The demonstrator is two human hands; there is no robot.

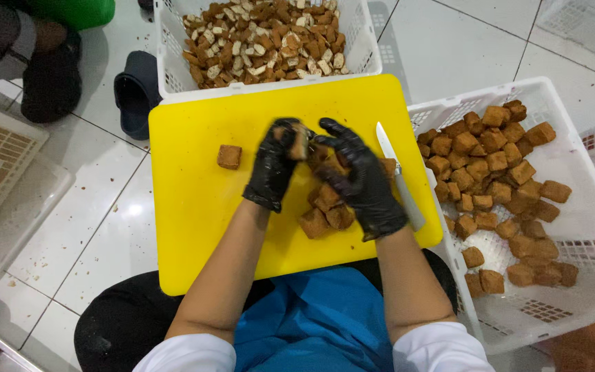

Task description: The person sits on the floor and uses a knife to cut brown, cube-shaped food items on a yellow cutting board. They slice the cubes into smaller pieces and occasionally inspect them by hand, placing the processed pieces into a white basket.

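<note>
Seated over a smooth, bright yellow rectangular plastic cutting board point(201, 207) with rounded corners, laid across the lap above a glossy white tiled floor point(105, 241).

Left hand point(273, 165), in a shiny black disposable glove, closed around a brown fried tofu cube point(299, 143) with a pale cut face, held at the fingertips above the board's centre.

Right hand point(359, 179), gloved alike, curled over a small heap of brown, rough-skinned tofu cubes point(325, 213) on the board; appears to pinch one piece, though not clear from this angle.

One lone brown cube point(229, 157) lying apart on the board, left of the hands.

White-handled knife with a pale blade point(397, 176) resting on the board's right edge, just beside the right hand.

White perforated plastic crate point(573, 227) at right, partly filled with whole brown cubes, loosely scattered.

Second white latticed crate point(166, 62) beyond the board, heaped with smaller cut pieces showing pale insides.

Dark slipper point(136, 93) on the tiles beside that crate.
</note>
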